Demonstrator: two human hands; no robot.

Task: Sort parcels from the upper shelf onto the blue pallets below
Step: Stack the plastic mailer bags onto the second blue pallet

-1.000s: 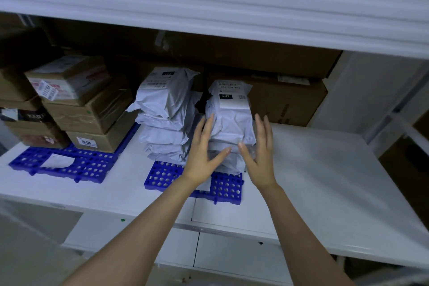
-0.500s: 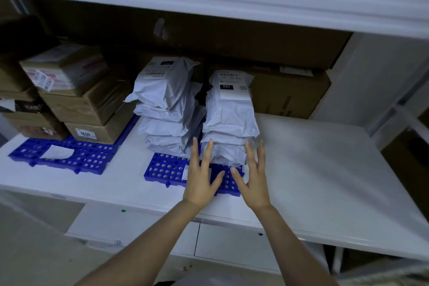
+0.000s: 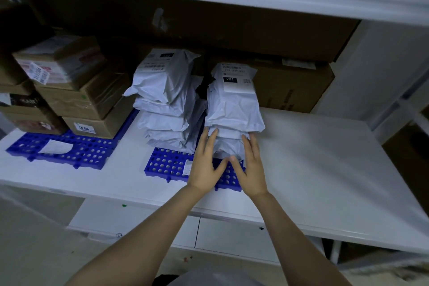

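My left hand point(image 3: 205, 162) and right hand point(image 3: 250, 167), fingers straight and slightly spread, press their fingertips against the lower pale grey plastic mailer parcels point(image 3: 228, 144) of the right-hand stack, which stands on the small blue perforated plastic pallet point(image 3: 167, 165) on the white shelf point(image 3: 325, 169).

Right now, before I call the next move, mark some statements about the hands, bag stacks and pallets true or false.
1. The left hand and the right hand touch the lower bags of the right stack with straight fingers. True.
2. That stack's top bag carries a 231 label. True.
3. The cardboard boxes stand on bare shelf. False: they stand on the left blue pallet.
4. The left hand grips a box. False: it holds nothing.
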